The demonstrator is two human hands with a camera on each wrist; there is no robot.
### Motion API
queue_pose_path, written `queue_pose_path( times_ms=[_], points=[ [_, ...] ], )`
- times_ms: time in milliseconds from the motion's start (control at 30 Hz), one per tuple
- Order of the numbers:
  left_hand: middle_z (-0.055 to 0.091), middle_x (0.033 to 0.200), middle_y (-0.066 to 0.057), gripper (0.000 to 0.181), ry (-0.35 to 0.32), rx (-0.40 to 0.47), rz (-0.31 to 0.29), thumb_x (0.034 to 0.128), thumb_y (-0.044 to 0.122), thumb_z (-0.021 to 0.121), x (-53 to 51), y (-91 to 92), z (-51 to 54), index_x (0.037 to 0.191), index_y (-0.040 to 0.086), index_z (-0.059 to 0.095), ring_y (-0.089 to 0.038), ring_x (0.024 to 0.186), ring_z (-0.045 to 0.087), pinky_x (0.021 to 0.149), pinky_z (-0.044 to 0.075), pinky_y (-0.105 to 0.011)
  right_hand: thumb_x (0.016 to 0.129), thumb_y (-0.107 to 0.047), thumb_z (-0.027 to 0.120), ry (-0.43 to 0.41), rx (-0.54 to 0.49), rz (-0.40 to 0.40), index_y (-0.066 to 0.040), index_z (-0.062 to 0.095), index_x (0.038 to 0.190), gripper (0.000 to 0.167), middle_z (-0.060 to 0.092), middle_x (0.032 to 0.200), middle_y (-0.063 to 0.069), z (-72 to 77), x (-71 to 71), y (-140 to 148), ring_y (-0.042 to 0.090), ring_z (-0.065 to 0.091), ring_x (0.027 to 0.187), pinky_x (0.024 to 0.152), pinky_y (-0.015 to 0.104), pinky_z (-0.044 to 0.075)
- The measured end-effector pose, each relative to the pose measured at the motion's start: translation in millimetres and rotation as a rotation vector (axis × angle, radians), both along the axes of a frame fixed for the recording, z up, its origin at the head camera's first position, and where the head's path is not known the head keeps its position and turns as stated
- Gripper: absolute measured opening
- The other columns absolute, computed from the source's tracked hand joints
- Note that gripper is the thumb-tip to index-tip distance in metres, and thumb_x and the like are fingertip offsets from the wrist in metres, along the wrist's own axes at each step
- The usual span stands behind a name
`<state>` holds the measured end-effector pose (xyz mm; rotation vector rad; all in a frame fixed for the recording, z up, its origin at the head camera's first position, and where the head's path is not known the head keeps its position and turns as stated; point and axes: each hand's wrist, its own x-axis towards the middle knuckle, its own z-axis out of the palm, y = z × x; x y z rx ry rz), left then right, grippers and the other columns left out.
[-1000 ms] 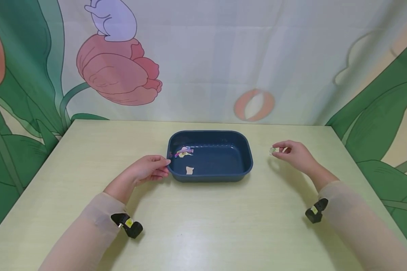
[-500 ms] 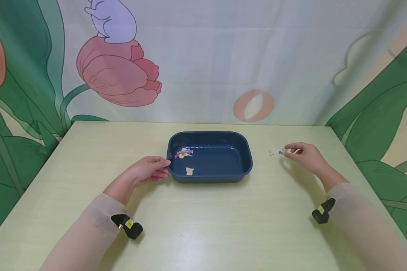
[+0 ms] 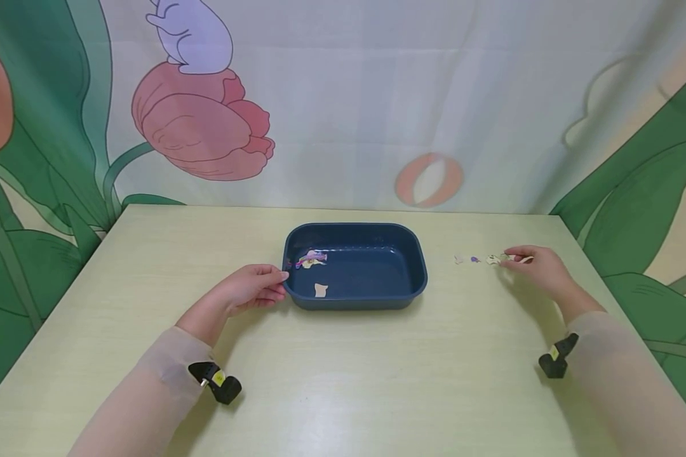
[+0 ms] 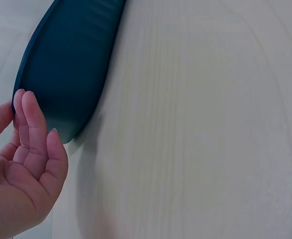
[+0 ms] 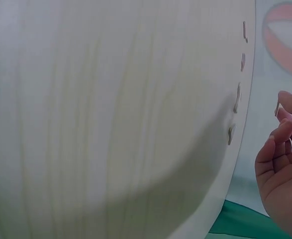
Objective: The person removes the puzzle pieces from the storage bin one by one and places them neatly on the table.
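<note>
A dark blue rectangular tray [image 3: 366, 303] stands on the table, with small flat colourful cut-out pieces [image 3: 311, 258] and a beige piece [image 3: 320, 290] inside at its left. My left hand [image 3: 251, 287] pinches the tray's left rim between thumb and fingers, as the left wrist view also shows. To the right of the tray, my right hand [image 3: 540, 266] pinches a thin flat piece [image 5: 277, 107] just above the tabletop. Left of its fingertips several small flat pieces lie in a row, among them a purple one [image 3: 474, 259] and a whitish one [image 3: 493, 259]. Their printed shapes are too small to tell.
The pale wooden table [image 3: 343, 381] ends at a printed curtain [image 3: 331, 114] behind. Small black cameras sit on the left wrist [image 3: 220, 382] and the right wrist [image 3: 556, 358].
My right hand has moved right in steps, laying small flat pieces in a row on the table. The left hand and the tray have stayed in place.
</note>
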<state>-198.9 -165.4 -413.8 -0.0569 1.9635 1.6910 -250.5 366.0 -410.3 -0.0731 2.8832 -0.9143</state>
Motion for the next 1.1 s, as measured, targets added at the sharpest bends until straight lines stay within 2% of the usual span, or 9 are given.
queue_pose_path(
  times_ms=[200, 500, 933, 1100],
  points=[
    [0.063, 0.077, -0.004, 0.020, -0.008, -0.006, 0.012, 0.0953, 0.024, 0.055, -1.6, -0.5, -2.5, 0.091, 0.005, 0.056, -0.016, 0.073, 0.062, 0.070, 0.051, -0.027, 0.092, -0.031, 0.059, -0.039, -0.006, -0.032, 0.002, 0.051, 0.127, 0.049, 0.047, 0.113, 0.021, -4.0, -3.8, 14.9, 0.034, 0.044, 0.100, 0.075, 0.037, 0.037],
    [0.063, 0.079, -0.005, 0.020, 0.002, -0.005, -0.001, 0.0957, 0.023, 0.054, -1.0, -0.9, -1.8, 0.093, 0.003, 0.056, -0.017, 0.074, 0.062, 0.071, 0.051, -0.027, 0.093, -0.031, 0.056, -0.010, 0.028, -0.066, 0.005, 0.051, 0.125, 0.048, 0.048, 0.110, 0.022, -12.2, -4.5, 35.4, 0.035, 0.045, 0.097, 0.073, 0.037, 0.036],
    [0.064, 0.080, -0.007, 0.021, -0.003, -0.008, 0.006, 0.0955, 0.024, 0.054, -1.5, -0.8, -1.1, 0.092, 0.004, 0.056, -0.018, 0.073, 0.062, 0.071, 0.051, -0.027, 0.094, -0.025, 0.056, -0.026, 0.060, -0.102, 0.008, 0.051, 0.123, 0.045, 0.049, 0.101, 0.019, -17.2, -10.3, 42.3, 0.031, 0.044, 0.089, 0.068, 0.036, 0.036],
    [0.063, 0.081, -0.007, 0.023, -0.005, -0.013, 0.003, 0.0955, 0.025, 0.054, -2.5, -0.7, -2.9, 0.096, 0.002, 0.056, -0.018, 0.074, 0.061, 0.072, 0.051, -0.027, 0.093, -0.021, 0.056, -0.027, 0.062, -0.113, 0.009, 0.051, 0.122, 0.042, 0.051, 0.100, 0.019, -23.5, -13.8, 46.6, 0.031, 0.045, 0.087, 0.068, 0.035, 0.039]
  ],
)
